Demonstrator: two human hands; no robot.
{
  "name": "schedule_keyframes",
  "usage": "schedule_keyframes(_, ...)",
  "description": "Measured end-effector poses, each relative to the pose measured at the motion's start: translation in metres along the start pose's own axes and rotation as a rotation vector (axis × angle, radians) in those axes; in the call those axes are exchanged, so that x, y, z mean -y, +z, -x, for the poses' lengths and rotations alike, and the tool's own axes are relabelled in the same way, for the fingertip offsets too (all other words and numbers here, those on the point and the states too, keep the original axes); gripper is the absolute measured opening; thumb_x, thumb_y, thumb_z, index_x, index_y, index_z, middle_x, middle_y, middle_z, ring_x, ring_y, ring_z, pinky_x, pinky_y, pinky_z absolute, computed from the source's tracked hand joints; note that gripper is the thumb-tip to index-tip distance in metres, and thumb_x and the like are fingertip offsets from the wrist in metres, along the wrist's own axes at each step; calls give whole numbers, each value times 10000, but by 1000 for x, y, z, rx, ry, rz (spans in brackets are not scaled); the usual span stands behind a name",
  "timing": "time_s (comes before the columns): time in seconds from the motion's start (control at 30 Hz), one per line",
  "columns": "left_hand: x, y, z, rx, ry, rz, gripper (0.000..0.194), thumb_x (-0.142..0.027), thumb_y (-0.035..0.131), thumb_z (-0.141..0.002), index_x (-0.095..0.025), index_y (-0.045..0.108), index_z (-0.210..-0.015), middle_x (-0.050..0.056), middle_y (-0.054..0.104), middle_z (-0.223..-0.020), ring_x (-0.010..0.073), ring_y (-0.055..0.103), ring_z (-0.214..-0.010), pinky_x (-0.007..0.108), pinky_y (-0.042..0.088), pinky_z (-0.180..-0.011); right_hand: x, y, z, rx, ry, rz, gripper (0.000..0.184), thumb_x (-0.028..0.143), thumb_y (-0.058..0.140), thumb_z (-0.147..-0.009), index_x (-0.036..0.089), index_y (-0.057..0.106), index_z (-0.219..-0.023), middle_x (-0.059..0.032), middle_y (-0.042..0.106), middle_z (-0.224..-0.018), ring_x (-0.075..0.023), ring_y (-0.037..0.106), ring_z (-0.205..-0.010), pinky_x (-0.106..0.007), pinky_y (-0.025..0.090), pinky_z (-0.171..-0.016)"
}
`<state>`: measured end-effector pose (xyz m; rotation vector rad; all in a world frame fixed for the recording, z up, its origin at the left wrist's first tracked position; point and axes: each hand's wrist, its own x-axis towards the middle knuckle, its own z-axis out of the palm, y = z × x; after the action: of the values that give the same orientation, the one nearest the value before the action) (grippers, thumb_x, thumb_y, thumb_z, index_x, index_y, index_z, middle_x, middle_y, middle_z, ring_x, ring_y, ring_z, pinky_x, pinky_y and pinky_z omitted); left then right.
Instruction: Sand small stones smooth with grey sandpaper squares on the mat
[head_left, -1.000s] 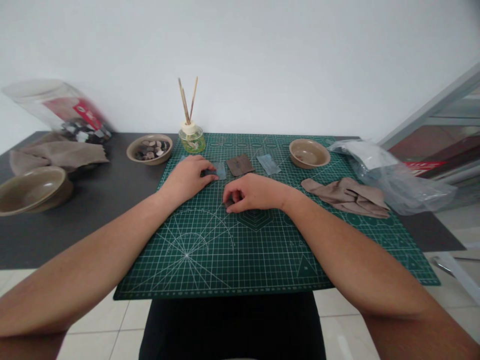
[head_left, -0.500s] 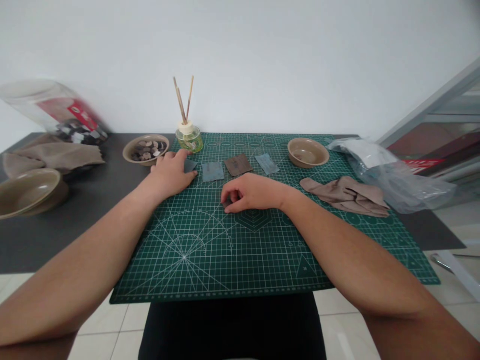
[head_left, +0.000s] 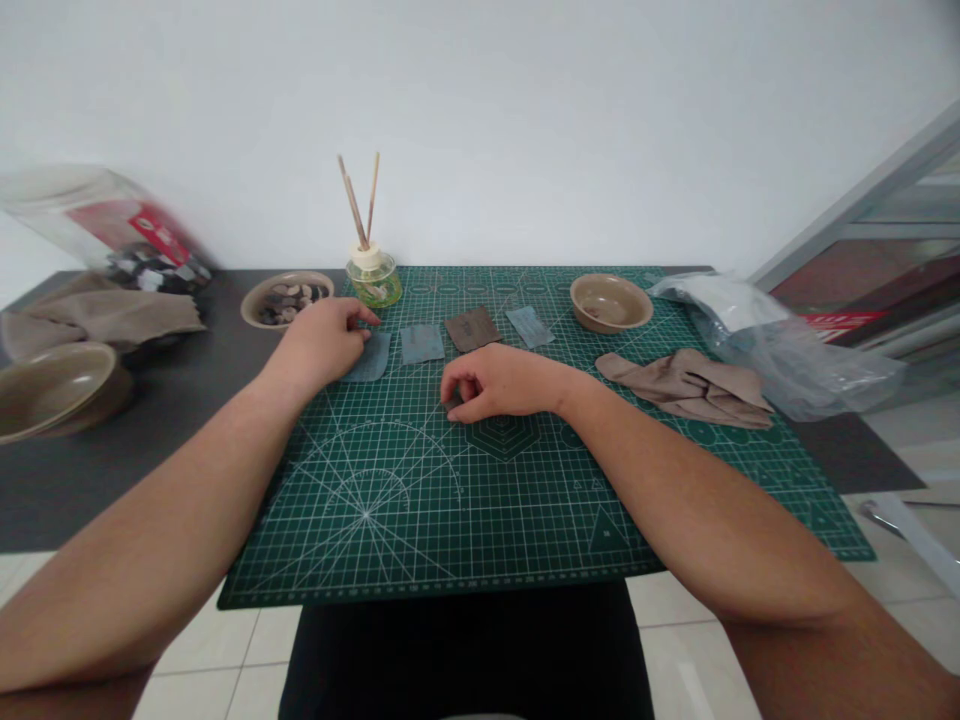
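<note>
My left hand (head_left: 322, 335) is at the back left of the green cutting mat (head_left: 420, 540), beside a bowl (head_left: 251, 312) of brown and dark round pieces. Its index finger and thumb are apart, over a blue cloth square (head_left: 371, 362) that it partly covers. Near the middle of the mat, my right hand (head_left: 487, 382) has curled fingers, with thumb and fingertips closed round a small dark thing (head_left: 453, 402), mostly hidden. Behind that hand lie another blue square (head_left: 422, 344), a brown square (head_left: 472, 328) and a blue strip (head_left: 529, 326).
A reed diffuser (head_left: 373, 278) stands at the back. On the right are a tan bowl (head_left: 611, 304), a crumpled brown cloth (head_left: 694, 388) and a plastic bag (head_left: 795, 345). To the left are stacked bowls (head_left: 60, 385), a cloth (head_left: 120, 315) and a clear plastic container (head_left: 82, 205).
My left hand has drawn back slightly to the left with its fingers less spread, so more of the blue square beside it shows. My right hand stays in place.
</note>
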<state>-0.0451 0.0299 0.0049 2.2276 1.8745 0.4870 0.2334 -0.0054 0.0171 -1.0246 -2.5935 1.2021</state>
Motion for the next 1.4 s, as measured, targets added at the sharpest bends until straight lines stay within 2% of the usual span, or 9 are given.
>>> schedule_keyframes(0.13,-20,-11,6,-138,-103,204,179,-226,638,-887,-189,751,-1021,22,625,-810,201,573,-769,373,465,-769,-2,3,-1,-88,-23,-107,113,242,812,-873,197,730,-938,51,684,-742,-123,622,-683,-268,428,-685)
schedule_keyframes(0.27,-38,-14,20,-299,116,540,202,-223,652,-940,-183,718,-1127,-28,518,-797,144,475,-739,328,412,-707,-7,5,-3,-293,-92,-279,155,299,769,-842,212,659,-909,70,604,-682,-120,547,-643,-271,415,-663)
schedule_keyframes(0.4,-43,-12,29,-371,212,653,91,-208,754,-908,-211,715,-990,-13,647,-864,158,584,-802,359,487,-772,-12,1,-3,-526,-122,-392,190,380,715,-876,241,605,-943,55,596,-711,-138,545,-675,-277,428,-660)
schedule_keyframes(0.6,-47,-4,33,-210,511,566,113,-264,876,-809,-245,766,-791,9,777,-846,197,679,-856,408,556,-903,-17,-1,-3,-663,-109,-385,199,406,688,-889,248,593,-963,42,593,-743,-153,564,-699,-297,441,-673)
schedule_keyframes(0.73,-46,-2,32,254,570,458,40,-255,787,-850,-226,788,-823,26,782,-854,174,699,-795,329,559,-789,-19,2,-7,-670,-140,-338,187,387,703,-847,242,607,-915,61,581,-688,-140,526,-660,-296,418,-666)
schedule_keyframes(0.97,-44,-8,31,662,552,417,211,-294,854,-807,-229,802,-1001,-5,800,-898,162,745,-821,258,562,-769,-19,4,-9,-675,-193,-326,187,393,692,-791,234,635,-871,79,550,-631,-127,471,-595,-299,373,-620)
schedule_keyframes(1.03,-44,-8,30,675,519,429,250,-337,892,-783,-227,797,-987,2,812,-917,179,754,-855,273,568,-796,-19,4,-8,-662,-191,-318,186,390,691,-787,233,638,-870,78,556,-631,-127,473,-596,-300,371,-621)
schedule_keyframes(1.23,-42,-8,25,305,556,374,172,-363,757,-882,-198,759,-929,62,763,-959,213,701,-889,346,547,-831,-22,5,-10,-516,-193,-291,178,380,681,-789,236,619,-875,79,564,-630,-129,491,-597,-298,380,-630)
schedule_keyframes(1.4,-36,-5,22,452,649,262,167,-250,702,-895,-221,817,-1013,72,739,-1105,224,721,-984,349,574,-892,-21,5,-9,-495,-176,-247,136,338,666,-800,236,616,-874,81,551,-627,-135,511,-621,-297,389,-651)
